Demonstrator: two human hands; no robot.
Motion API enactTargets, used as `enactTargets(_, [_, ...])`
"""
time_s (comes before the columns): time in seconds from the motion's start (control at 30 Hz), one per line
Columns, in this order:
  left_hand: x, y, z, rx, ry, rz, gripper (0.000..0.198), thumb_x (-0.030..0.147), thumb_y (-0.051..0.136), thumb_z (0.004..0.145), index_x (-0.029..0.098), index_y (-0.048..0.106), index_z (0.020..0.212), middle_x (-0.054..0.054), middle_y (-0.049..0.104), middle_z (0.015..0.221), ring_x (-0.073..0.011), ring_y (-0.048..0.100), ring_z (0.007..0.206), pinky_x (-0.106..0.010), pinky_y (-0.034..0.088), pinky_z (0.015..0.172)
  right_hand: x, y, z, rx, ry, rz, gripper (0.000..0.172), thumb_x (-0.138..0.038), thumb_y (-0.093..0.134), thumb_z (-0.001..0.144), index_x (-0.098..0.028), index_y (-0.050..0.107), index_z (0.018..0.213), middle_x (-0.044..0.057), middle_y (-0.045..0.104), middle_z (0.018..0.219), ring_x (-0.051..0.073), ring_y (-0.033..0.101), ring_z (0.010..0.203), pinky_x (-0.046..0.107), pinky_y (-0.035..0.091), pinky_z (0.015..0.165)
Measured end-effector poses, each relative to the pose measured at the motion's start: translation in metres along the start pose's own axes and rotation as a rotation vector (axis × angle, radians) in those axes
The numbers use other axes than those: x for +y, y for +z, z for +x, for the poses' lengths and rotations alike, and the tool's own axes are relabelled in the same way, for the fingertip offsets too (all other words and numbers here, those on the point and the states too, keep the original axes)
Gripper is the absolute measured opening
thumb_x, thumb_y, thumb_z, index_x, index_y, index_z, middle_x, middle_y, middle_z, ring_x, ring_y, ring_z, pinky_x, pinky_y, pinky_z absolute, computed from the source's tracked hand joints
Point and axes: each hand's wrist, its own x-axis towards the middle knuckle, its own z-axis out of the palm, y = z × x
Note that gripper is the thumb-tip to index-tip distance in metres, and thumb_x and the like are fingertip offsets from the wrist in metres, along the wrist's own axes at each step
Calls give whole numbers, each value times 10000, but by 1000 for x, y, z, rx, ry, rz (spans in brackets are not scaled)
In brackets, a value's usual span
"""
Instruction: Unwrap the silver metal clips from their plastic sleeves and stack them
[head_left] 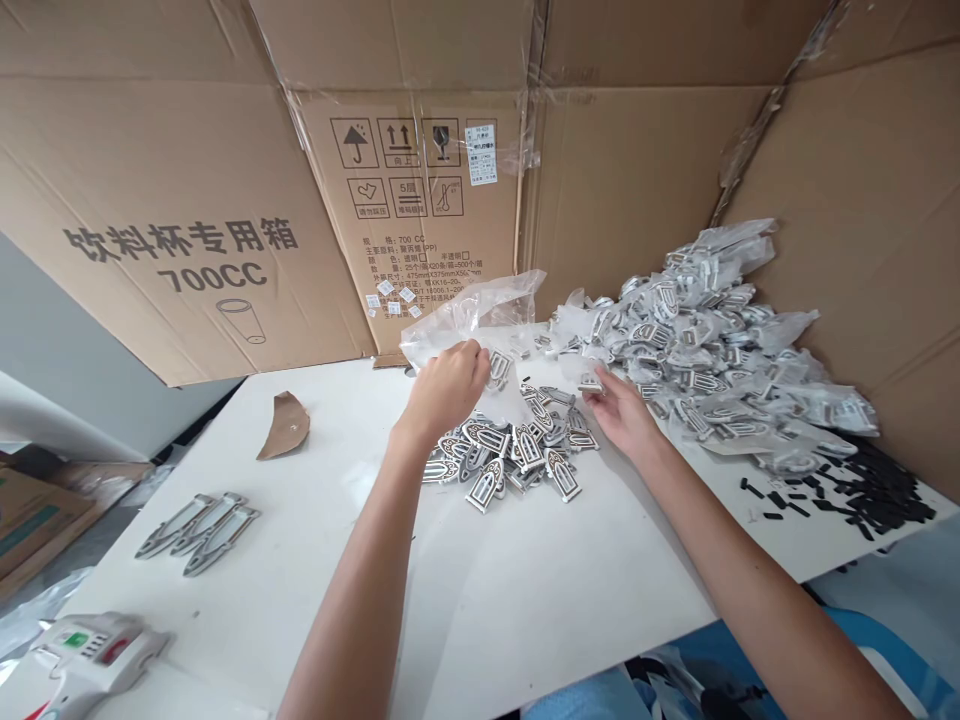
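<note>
My left hand (pixel 448 388) is closed on the gathered edge of a clear plastic bag (pixel 487 303), which stands up behind it. A few arch-shaped metal pieces show just right of that hand, through or beside the plastic. My right hand (pixel 624 408) pinches a small silver metal piece (pixel 590 383) between thumb and fingers, with some clear film right behind it. Between and below the hands lies a loose heap of arch-shaped metal pieces (pixel 527 447), silver with dark patterned borders.
A large pile of bagged metal pieces (pixel 697 340) leans against cardboard at right, near scattered black strips (pixel 877 490). On the table's left lie a brown cardboard scrap (pixel 285 425), three longer metal frames (pixel 199 532) and a white device (pixel 90 660). Cardboard panels (pixel 622 180) wall the back.
</note>
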Motion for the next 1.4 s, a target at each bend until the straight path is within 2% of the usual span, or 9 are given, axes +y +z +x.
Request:
enactTargets(0.2, [-2,-3,2,73,30,-87,284,338,465,1147,229,576,909,-66,737,955,-226,631,799,-355,376,701,-8,12,-14,-34,122,148,506,-419,1066,641,-314,686,958,-46,749,978,215,739,971,466,703,902])
enactTargets(0.37, [-5,0,3,113,39,-142,202,279,530,1116,229,578,926,-48,742,950,-216,629,820,-354,397,733,-11,19,-20,-5,20,-91,559,-530,1025,671,-304,744,1098,-19,735,990,181,701,868,314,662,701])
enactTargets(0.53, [-5,0,3,96,71,-166,160,255,521,1104,223,611,975,-60,762,1029,-226,657,892,-373,435,781,-7,19,-19,95,-131,-301,541,-681,941,718,-250,691,928,5,694,895,206,654,816,311,601,574])
enactTargets(0.67, [-6,-2,2,60,86,-148,179,190,469,1094,224,627,1018,-71,766,1107,-240,680,961,-378,451,800,-7,16,-16,100,-217,-361,511,-726,845,803,-240,695,852,-3,666,801,206,637,797,347,600,700])
enactTargets(0.77, [-5,-3,0,32,87,-133,182,192,465,1087,228,629,1018,-73,768,1134,-243,686,960,-374,453,786,-7,15,-15,102,-261,-387,445,-653,870,795,-228,754,866,27,740,866,230,689,899,377,590,866])
enactTargets(0.87, [-2,-3,-1,53,69,-117,132,200,505,1050,226,607,971,-73,770,1123,-241,680,932,-375,441,769,-6,14,-15,84,-202,-358,413,-548,954,713,-229,815,936,57,796,987,258,726,988,407,593,924])
enactTargets(1.0, [3,-4,-1,83,6,-94,102,217,540,1003,236,556,903,-61,757,1005,-243,648,847,-378,403,715,-2,11,-14,92,-75,-249,487,-490,1023,652,-276,842,1050,51,811,1133,270,749,1081,400,622,860])
enactTargets(1.17, [5,-4,0,70,-52,-51,174,234,474,1042,238,545,883,-74,730,896,-243,596,741,-383,350,656,0,8,-14,64,10,-176,403,-499,1026,649,-261,860,928,71,834,1060,262,762,975,347,616,693])
enactTargets(1.4, [0,-5,-1,70,42,-61,349,309,448,1095,242,558,771,-51,667,767,-207,544,657,-372,339,632,-8,18,-24,86,-18,-309,386,-550,1010,638,-242,868,821,73,828,937,240,716,814,339,550,624])
